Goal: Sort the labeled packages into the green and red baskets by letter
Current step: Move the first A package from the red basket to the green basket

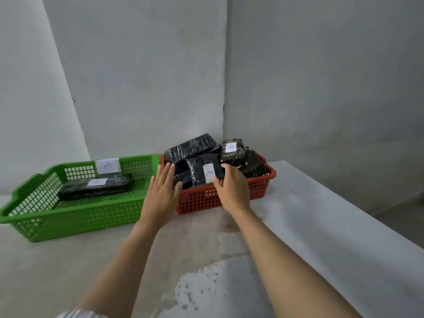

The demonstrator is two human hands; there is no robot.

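Note:
A green basket (75, 216) with a paper tag "A" (107, 165) on its far wall stands at the left and holds one black wrapped package (96, 185). To its right a red basket (259, 189) is piled with several black wrapped packages. One package labelled "B" (206, 171) lies at the front of the pile, and one labelled "A" (232, 150) sits at the back right. My left hand (161, 191) hovers with straight fingers at the red basket's left front corner. My right hand (232, 187) reaches over the front rim, fingers straight, touching the "B" package.
Both baskets stand on a pale concrete ledge (321, 226) in a corner of grey walls. The ledge's right edge drops off to a lower floor (401, 214). The surface in front is stained and patchy.

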